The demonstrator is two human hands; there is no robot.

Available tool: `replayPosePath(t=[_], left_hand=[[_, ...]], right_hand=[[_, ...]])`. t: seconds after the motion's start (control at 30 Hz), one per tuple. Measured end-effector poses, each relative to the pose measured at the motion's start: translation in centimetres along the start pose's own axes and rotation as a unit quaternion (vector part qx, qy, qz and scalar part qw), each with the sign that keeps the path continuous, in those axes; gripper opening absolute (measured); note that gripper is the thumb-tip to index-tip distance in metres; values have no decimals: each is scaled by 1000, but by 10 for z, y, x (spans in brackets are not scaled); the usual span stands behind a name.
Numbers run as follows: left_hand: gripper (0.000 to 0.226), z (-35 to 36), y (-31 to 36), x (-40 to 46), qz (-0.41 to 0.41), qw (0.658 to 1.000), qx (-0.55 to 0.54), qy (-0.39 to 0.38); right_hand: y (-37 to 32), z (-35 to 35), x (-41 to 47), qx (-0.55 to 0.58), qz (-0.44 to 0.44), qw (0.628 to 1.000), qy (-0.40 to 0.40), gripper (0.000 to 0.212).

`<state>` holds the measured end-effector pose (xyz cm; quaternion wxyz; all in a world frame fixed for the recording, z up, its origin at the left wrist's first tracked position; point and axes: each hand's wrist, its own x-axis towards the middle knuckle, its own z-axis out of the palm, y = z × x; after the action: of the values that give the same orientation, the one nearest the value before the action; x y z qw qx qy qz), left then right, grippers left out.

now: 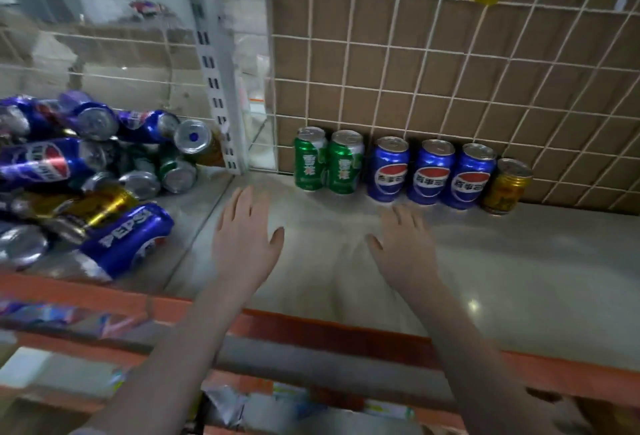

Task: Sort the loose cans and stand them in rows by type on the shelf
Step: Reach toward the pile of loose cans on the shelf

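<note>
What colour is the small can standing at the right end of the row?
Gold, with a silver top: the small metal can, seen in the head view.

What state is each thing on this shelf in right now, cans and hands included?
Green cans: two, upright, at the back mesh.
Blue Pepsi cans: three, upright, in the same row.
Gold can: upright, at the row's right end.
Loose can pile: on their sides, mixed, unsorted.
Left hand: open, empty.
Right hand: open, empty.
</note>
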<state>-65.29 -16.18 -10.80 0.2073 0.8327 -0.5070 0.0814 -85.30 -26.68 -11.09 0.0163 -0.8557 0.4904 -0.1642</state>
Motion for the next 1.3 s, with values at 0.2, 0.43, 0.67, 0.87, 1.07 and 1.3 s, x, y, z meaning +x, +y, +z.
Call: replayPosePath(t=[0.2, 0.43, 0.67, 0.87, 1.07, 1.3], left_hand=[[47, -44, -136, -27, 31, 999, 14, 36], [55, -87, -236, -45, 19, 999, 0, 34], [61, -92, -265, -29, 1, 999, -26, 27], [64, -86, -276, -7, 1, 1000, -15, -6], [70, -72, -279, 5, 33, 999, 35, -22], [67, -67, -281, 10, 42, 997, 71, 4]], right_hand=[[-141, 27, -23, 29, 30, 999, 11, 51], [-244, 38, -37, 61, 60, 996, -8, 51], [-279, 36, -29, 95, 59, 993, -26, 50], [-307, 42, -15, 178, 90, 977, -67, 55], [-334, 46, 7, 324, 187, 922, -104, 61], [-341, 59, 34, 409, 267, 859, -153, 63]])
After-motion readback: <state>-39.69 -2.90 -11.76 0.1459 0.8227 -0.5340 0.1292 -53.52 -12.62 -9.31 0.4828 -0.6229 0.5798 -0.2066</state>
